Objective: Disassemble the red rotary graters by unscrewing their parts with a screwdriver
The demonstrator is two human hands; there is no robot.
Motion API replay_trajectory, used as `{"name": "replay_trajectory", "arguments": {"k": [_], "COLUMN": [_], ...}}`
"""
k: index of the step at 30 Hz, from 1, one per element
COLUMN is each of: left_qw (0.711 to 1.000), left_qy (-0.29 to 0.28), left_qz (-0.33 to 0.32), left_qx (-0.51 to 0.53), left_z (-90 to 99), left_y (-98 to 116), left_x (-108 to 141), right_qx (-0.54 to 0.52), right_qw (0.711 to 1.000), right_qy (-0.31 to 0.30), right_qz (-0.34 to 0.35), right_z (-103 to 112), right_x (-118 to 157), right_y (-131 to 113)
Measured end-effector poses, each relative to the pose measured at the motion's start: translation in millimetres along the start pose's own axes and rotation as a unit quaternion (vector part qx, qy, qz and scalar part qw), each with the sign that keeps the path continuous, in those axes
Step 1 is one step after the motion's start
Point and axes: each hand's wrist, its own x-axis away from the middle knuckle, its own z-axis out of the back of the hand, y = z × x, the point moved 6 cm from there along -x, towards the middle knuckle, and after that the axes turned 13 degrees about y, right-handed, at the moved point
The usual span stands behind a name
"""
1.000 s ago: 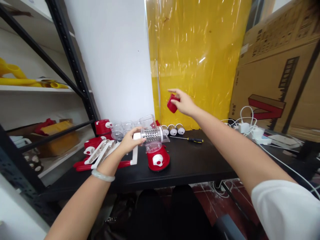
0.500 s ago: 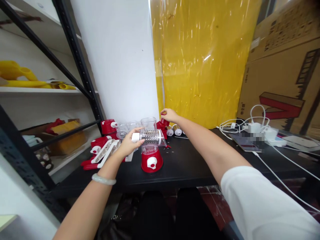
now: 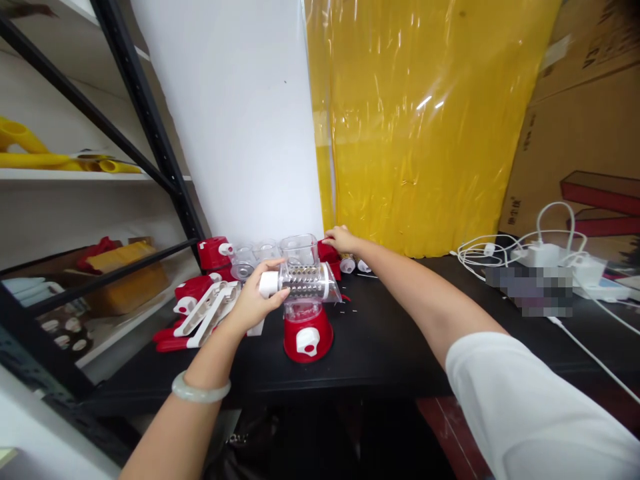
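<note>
One rotary grater (image 3: 309, 331) standing on a black bench (image 3: 390, 340), two hands in attendance

Item: grater with red base and white knob (image 3: 307, 341), standing upright near the bench's front edge. Its clear housing is holding a perforated metal drum (image 3: 303, 283) on its side. The left hand (image 3: 257, 297) is grasping the white end piece (image 3: 269, 285) between thumb and fingers.

Beyond the grater: the right hand (image 3: 343, 239) is reaching to red parts (image 3: 329, 253) at the back; whether it is gripping or releasing, one cannot tell. Spare drums (image 3: 349, 265) are lying beside it, partly covered by the right forearm.

To the left: clear containers (image 3: 265, 250) are standing behind the left hand; red bases (image 3: 213, 253) and red-and-white handles (image 3: 210, 313) are crowding that side, the left wrist partly blocking them.

To the right: white cables (image 3: 483, 253) and plugged adapters (image 3: 543, 257) are spreading over the bench, before a cardboard box (image 3: 575, 147).

At the rear: a yellow sheet (image 3: 425, 133) is hanging beside a white panel (image 3: 235, 133).
</note>
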Motion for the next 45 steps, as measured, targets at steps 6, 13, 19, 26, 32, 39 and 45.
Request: {"name": "replay_trajectory", "arguments": {"k": [6,13,19,26,32,39,45], "left_qw": [1.000,1.000,1.000,1.000,0.999,0.998,0.995], "left_qy": [0.001,0.001,-0.003,-0.005,0.001,0.032,0.093], "left_qz": [-0.006,0.003,0.007,0.001,0.017,0.061,0.005], "left_qx": [0.001,0.000,0.017,0.025,0.034,0.012,-0.036], "left_z": [-0.6,-1.1,-1.4,-1.6,-2.0,-0.2,0.7], "left_y": [-1.8,2.0,-2.3,-4.8,-0.5,-11.2,-0.5], "left_x": [-0.2,1.2,1.8,2.2,3.1,6.6,8.7], "right_qx": [-0.004,-0.018,-0.013,-0.025,-0.072,-0.380,-0.480], "right_qw": [1.000,1.000,1.000,0.999,0.995,0.922,0.854], "right_qy": [-0.005,0.011,0.018,0.041,0.065,0.073,0.182], "right_qz": [-0.015,-0.011,-0.006,-0.017,-0.019,-0.006,-0.088], "right_z": [-7.8,-10.8,-10.3,-5.6,12.1,44.7,49.1], "right_x": [9.9,17.8,20.0,20.0,21.7,77.7,152.7], "right_y": [11.2,8.3,7.0,12.3,-6.5,-64.2,-65.8]}}
